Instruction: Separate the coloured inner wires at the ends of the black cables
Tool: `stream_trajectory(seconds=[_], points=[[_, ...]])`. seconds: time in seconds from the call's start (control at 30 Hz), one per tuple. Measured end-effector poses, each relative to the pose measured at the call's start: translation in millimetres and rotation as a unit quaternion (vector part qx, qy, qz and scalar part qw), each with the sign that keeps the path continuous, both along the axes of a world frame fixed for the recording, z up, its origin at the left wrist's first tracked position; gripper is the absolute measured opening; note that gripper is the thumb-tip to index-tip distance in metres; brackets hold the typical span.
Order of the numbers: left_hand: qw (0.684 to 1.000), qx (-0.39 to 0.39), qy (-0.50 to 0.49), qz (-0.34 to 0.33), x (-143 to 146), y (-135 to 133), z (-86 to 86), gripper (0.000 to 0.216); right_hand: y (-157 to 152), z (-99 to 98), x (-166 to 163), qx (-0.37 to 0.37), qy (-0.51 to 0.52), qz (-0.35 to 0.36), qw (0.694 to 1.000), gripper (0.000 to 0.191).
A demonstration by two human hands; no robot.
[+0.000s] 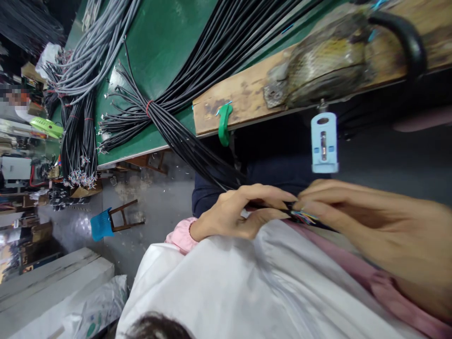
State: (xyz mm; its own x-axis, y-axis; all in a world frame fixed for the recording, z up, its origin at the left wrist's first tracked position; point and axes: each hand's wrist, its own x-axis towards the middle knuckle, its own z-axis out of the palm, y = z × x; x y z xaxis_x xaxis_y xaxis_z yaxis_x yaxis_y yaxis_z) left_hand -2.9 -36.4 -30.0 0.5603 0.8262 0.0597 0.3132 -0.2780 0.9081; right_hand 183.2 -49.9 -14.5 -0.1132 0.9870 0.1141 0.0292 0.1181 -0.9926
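My left hand (pixel 243 212) is closed round the end of a black cable (pixel 288 208), just above my lap. Thin coloured wires (pixel 304 216) fan out of the stripped cable end. My right hand (pixel 374 226) meets it from the right, thumb and fingertips pinched at these wires. Its fingers hide part of them. Beyond my left hand, a bundle of black cables (pixel 197 148), tied with a red tie (pixel 148 108), runs down from the green table (pixel 165 37) towards my lap.
A wooden board (pixel 243 94) along the table edge carries a tape-wrapped device (pixel 325 61), a green hook-shaped piece (pixel 224 125) and a hanging light-blue plastic holder (pixel 324 143). Grey cables (pixel 102 52) lie at the far left. A blue stool (pixel 101 224) stands on the floor.
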Motion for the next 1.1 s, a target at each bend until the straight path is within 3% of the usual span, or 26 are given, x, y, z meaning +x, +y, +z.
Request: stream_trajectory(seconds=[0.07, 0.17, 0.33, 0.5, 0.57, 0.7, 0.93, 1.1], points=[[0.999, -0.028, 0.024, -0.006, -0.4, -0.7, 2.9, 0.058, 0.2, 0.5, -0.4, 0.084, -0.05, -0.069, 0.993, 0.01], [0.999, -0.048, 0.014, -0.005, -0.9, -0.1, 4.3, 0.054, 3.2, 0.5, 0.5, 0.199, -0.099, -0.067, 0.973, 0.014], [0.998, -0.054, 0.014, -0.003, 0.3, 0.3, 0.8, 0.052, 4.7, 6.6, -0.5, 0.245, -0.169, -0.051, 0.953, 0.013], [0.998, -0.044, -0.001, 0.043, 4.6, -2.4, 1.6, 0.053, -8.1, 0.8, -8.4, 0.324, -0.275, -0.156, 0.892, 0.016], [0.996, -0.038, -0.027, 0.075, 6.5, -3.2, 1.4, 0.053, -14.2, -5.8, -9.1, 0.325, -0.286, -0.166, 0.886, 0.017], [0.993, -0.013, -0.069, 0.097, 8.2, -3.8, -1.2, 0.048, -16.4, -12.5, -6.6, 0.286, -0.225, -0.166, 0.917, 0.012], [0.994, -0.053, -0.026, 0.088, 4.1, -4.5, -6.8, 0.059, -4.8, -1.4, -7.8, 0.273, -0.178, -0.134, 0.936, 0.015], [0.992, -0.012, -0.113, 0.062, 3.1, -2.8, -9.0, 0.045, -8.0, 0.2, -9.8, 0.173, -0.145, -0.104, 0.969, 0.015]])
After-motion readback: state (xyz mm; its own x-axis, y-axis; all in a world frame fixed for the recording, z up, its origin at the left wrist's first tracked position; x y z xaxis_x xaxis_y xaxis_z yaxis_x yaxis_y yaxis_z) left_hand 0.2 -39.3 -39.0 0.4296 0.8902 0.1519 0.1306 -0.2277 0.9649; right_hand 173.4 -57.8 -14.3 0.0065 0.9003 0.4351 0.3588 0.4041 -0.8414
